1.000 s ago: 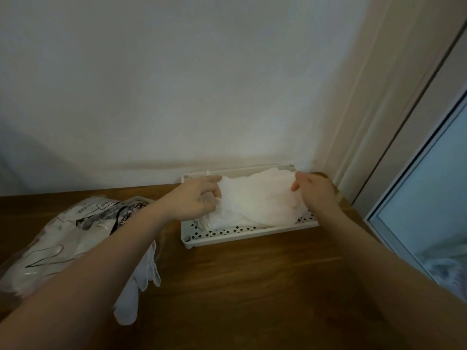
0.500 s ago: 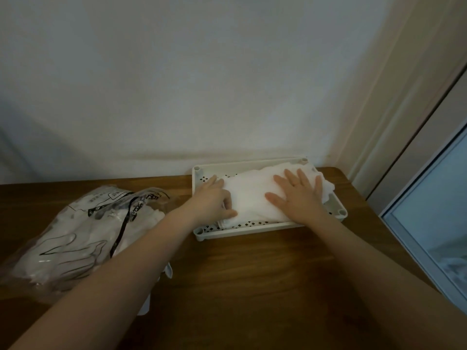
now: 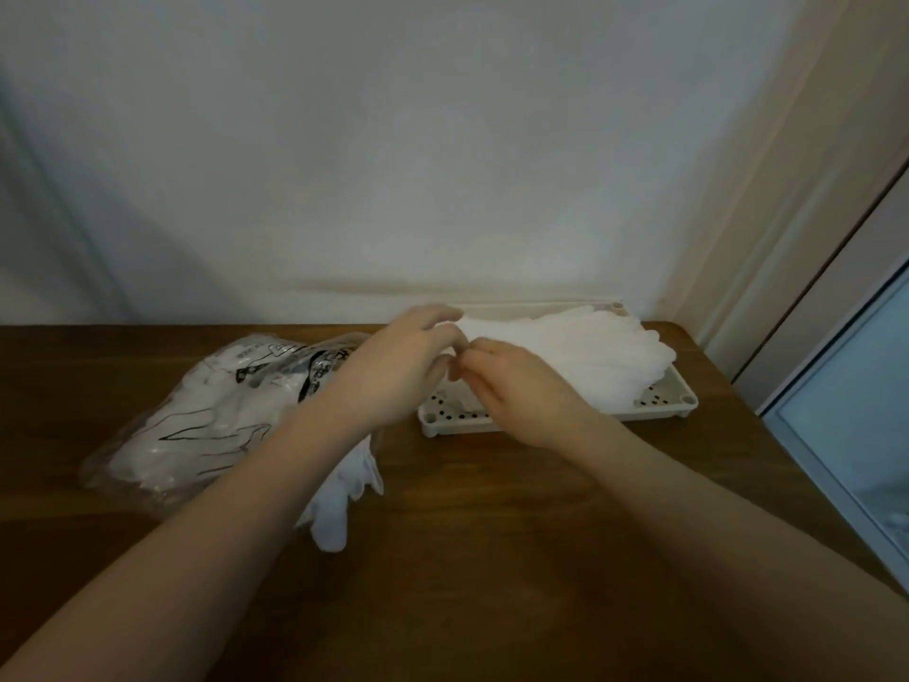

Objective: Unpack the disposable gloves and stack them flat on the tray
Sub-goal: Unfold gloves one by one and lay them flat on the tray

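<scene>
A white perforated tray point(image 3: 669, 408) sat on the wooden bench point(image 3: 492, 509), close against the wall point(image 3: 442, 140). On the tray lay a stack of white disposable gloves point(image 3: 580, 356), their finger ends spilling over the tray's right rim.

Both hands met at the tray's left end. The left hand point(image 3: 398, 366) had its fingers point(image 3: 438, 319) curled round the cuff edge of the top glove, holding it slightly lifted above the tray's left part. The right hand point(image 3: 516, 381) was just beside it, touching it, with its fingers point(image 3: 472, 354) bent and pinched on the same white edge; how much of the glove it actually had hold of was hard to tell, since the two hands overlapped there.

Left of the tray, on the bench, lay a clear plastic bag point(image 3: 206, 411) printed with black outlines of hands and some lettering, lumpy with more white gloves inside. The left forearm crossed over the bag's end nearest the tray. A loose white glove point(image 3: 344, 504) stuck out from under that forearm, nearer the person than the tray and lying flat on the wood, well apart from the tray itself.

Right of the tray, beyond the bench's edge, stood a pale frame with a glass panel point(image 3: 861, 411).
</scene>
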Motion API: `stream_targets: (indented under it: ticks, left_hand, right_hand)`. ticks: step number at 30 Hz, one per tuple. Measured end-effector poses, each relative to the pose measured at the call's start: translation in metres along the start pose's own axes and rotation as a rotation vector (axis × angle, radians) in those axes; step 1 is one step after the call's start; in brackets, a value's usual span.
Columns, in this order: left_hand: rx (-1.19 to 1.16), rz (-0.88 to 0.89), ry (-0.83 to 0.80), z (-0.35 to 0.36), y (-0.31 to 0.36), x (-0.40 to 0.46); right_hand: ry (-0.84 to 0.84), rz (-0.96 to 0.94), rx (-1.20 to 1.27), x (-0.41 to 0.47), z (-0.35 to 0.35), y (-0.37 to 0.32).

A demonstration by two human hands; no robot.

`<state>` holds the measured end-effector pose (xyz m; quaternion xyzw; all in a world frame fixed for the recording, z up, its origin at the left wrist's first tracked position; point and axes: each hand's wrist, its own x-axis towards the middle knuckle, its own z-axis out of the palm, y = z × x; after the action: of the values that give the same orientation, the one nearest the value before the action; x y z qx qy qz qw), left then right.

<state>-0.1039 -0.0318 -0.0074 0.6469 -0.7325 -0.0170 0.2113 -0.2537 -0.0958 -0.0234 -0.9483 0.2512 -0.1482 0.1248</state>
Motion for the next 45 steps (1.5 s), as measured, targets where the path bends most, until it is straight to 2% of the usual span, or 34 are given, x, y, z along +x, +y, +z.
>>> stream_targets:
  ticks: [2, 4, 6, 8, 10, 12, 15, 18, 24, 32, 34, 35, 40, 42, 45]
  left_hand:
    - [-0.010, 0.032, 0.104, -0.014, -0.010, -0.018]
    - [0.076, 0.021, 0.174, -0.024, -0.024, -0.036]
    - [0.131, -0.114, 0.074, -0.029, -0.032, -0.049]
    - [0.178, -0.269, -0.120, -0.025, -0.045, -0.063]
    - [0.071, -0.336, -0.235, -0.016, -0.056, -0.074]
    - [-0.067, -0.370, -0.298, -0.008, -0.064, -0.086]
    - [-0.096, -0.380, -0.344, 0.002, -0.069, -0.097]
    - [-0.125, -0.338, -0.336, 0.008, -0.067, -0.101]
    - [-0.199, -0.274, -0.281, 0.017, -0.070, -0.103]
    - [-0.138, -0.266, -0.332, 0.021, -0.071, -0.098]
    - [-0.150, -0.271, -0.321, 0.021, -0.070, -0.098]
    - [-0.159, -0.278, -0.315, 0.022, -0.071, -0.099]
    - [-0.188, -0.290, -0.291, 0.020, -0.070, -0.100]
    - [-0.306, -0.348, -0.198, 0.016, -0.064, -0.101]
    - [-0.471, -0.330, 0.094, 0.012, -0.061, -0.101]
  right_hand:
    - [-0.052, -0.035, 0.059, 0.006, 0.014, -0.023]
    - [-0.100, -0.047, 0.082, 0.011, 0.033, -0.042]
    - [-0.164, -0.032, 0.106, 0.014, 0.050, -0.054]
    - [-0.201, 0.039, 0.142, 0.016, 0.067, -0.067]
    - [-0.147, 0.165, 0.196, 0.018, 0.078, -0.074]
    - [-0.085, 0.329, 0.329, 0.020, 0.083, -0.078]
    - [-0.088, 0.550, 0.698, 0.021, 0.081, -0.083]
    - [-0.117, 0.643, 0.903, 0.022, 0.077, -0.088]
    - [-0.142, 0.703, 0.902, 0.024, 0.062, -0.086]
    - [0.107, 0.572, 1.293, 0.019, 0.036, -0.069]
    - [0.188, 0.584, 1.394, 0.018, 0.032, -0.067]
    - [0.221, 0.594, 1.369, 0.018, 0.031, -0.066]
    - [0.317, 0.584, 1.087, 0.018, 0.026, -0.066]
    - [0.310, 0.584, 1.062, 0.020, 0.024, -0.065]
    - [0.224, 0.586, 1.297, 0.024, 0.026, -0.065]
